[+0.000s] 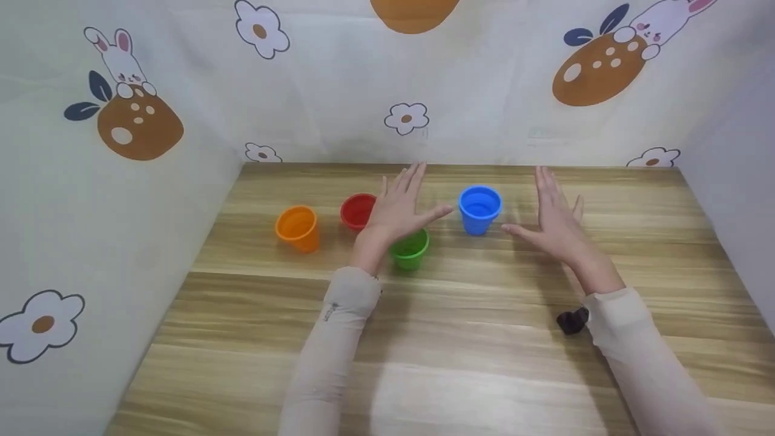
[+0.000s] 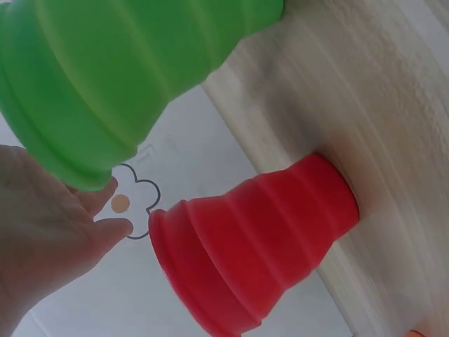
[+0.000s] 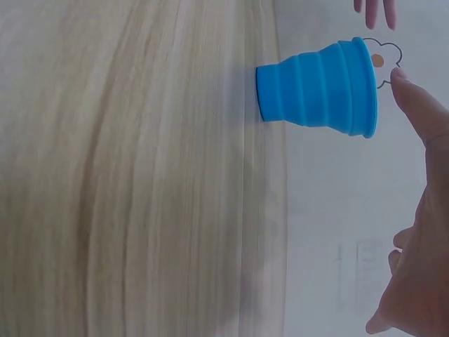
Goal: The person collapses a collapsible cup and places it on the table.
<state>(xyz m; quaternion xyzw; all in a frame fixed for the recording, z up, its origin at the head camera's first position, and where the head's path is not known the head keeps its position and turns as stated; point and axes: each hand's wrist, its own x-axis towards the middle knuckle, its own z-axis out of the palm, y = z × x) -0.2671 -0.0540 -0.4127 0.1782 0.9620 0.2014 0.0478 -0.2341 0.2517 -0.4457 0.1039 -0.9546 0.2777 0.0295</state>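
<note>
Four ribbed cups, mouths up, stand on the wooden table: an orange cup (image 1: pixel 298 229), a red cup (image 1: pixel 357 212), a green cup (image 1: pixel 410 251) and a blue cup (image 1: pixel 479 210). My left hand (image 1: pixel 396 209) hovers over the red and green cups with fingers spread, hiding part of both. Its thumb points toward the blue cup without touching it. To the right of the blue cup, my right hand (image 1: pixel 554 221) is held apart from it, fingers straight and thumb out. In the right wrist view, the blue cup (image 3: pixel 316 88) stands near the thumb. Neither hand holds anything.
A patterned wall covering (image 1: pixel 339 91) rises behind the wooden table (image 1: pixel 460 339), and side walls bound it left and right. A small black object (image 1: pixel 572 321) is by the right sleeve cuff.
</note>
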